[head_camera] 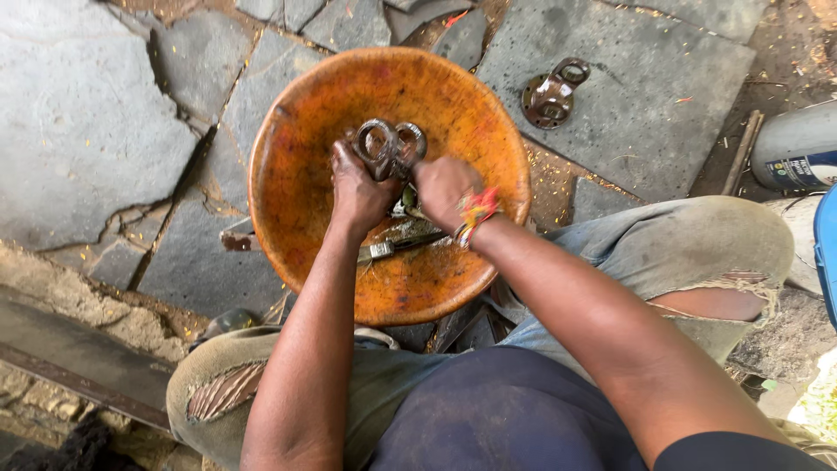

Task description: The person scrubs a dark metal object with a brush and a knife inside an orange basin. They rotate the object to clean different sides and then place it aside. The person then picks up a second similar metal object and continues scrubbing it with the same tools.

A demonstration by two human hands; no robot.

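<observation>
Head view | left hand (359, 187) and right hand (446, 190) both grip metal yoke (390, 146) over orange bowl (296, 131) | risk: greasy fingers slip, yoke drops onto knife (397, 247) in bowl

1. My left hand (359, 187) and right hand (446, 187) cover the lower part of the greasy two-eared metal yoke (390, 146).
2. The blue container (826, 253) is cut off at the right edge.
</observation>
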